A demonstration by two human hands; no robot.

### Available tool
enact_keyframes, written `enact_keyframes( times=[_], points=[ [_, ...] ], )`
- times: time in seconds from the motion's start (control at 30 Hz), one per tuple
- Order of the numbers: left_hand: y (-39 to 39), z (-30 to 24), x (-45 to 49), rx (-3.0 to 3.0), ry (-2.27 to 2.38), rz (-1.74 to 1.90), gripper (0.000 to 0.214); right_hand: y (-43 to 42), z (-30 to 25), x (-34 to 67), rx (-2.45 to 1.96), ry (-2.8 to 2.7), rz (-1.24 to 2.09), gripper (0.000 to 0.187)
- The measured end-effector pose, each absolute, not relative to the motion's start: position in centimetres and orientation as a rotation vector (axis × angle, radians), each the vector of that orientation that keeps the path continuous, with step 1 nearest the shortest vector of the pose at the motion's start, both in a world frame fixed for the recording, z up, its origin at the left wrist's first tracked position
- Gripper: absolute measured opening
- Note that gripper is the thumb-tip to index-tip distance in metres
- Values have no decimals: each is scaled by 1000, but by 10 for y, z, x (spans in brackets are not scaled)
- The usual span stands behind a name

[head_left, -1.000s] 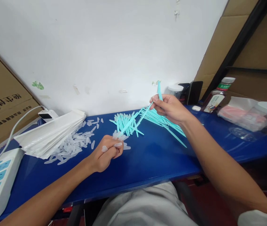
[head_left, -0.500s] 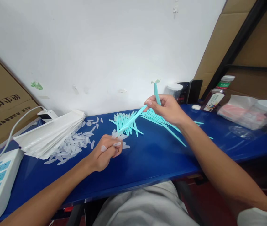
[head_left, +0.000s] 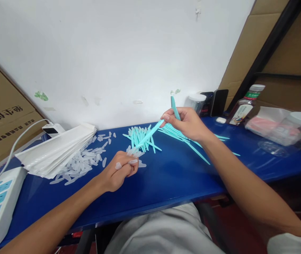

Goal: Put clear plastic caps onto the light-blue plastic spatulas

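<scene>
My right hand (head_left: pixel 189 122) is closed on slim turquoise eyebrow razors. One razor (head_left: pixel 152 133) slants down to the left, its lower end meeting the translucent caps at my left hand; another razor (head_left: pixel 173 106) sticks up above my fingers. My left hand (head_left: pixel 120 172) is closed around several translucent blade caps (head_left: pixel 133 152), some poking out between its fingers. Behind it lies a pile of turquoise razors with caps on their far ends (head_left: pixel 140 135). More razors (head_left: pixel 175 134) are spread under and beyond my right hand. Loose caps (head_left: pixel 83 164) are heaped to the left.
White plastic sleeves (head_left: pixel 60 151) lie beside the loose caps on the blue table (head_left: pixel 161 187). A power strip (head_left: pixel 2 204) and a small white device (head_left: pixel 53 129) stand at left. A bottle (head_left: pixel 243 107), jar (head_left: pixel 196 102), phone (head_left: pixel 219 102) and pink bag (head_left: pixel 273 127) line the right.
My right hand has shifted slightly left, and the upright razor tilts a bit more to the left. My left hand has barely moved, still holding the caps.
</scene>
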State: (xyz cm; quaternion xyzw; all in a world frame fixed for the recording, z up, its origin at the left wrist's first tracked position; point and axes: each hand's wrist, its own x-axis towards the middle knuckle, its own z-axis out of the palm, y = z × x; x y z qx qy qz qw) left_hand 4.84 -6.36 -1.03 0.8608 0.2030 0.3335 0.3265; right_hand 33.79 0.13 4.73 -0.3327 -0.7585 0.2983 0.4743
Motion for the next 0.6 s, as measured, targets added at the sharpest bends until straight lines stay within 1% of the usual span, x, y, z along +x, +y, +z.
enact_keyframes(
  times=[0.17,0.4,0.6],
  points=[
    [-63,-10,50,2261,523,871,44,-2,48,334,-794,-1898,718,46],
    [-63,-11,47,2276,523,864,42,3,49,345,-807,-1759,741,45],
    [-63,-13,47,2260,507,880,39,2,50,345,-818,-1822,698,44]
  ],
)
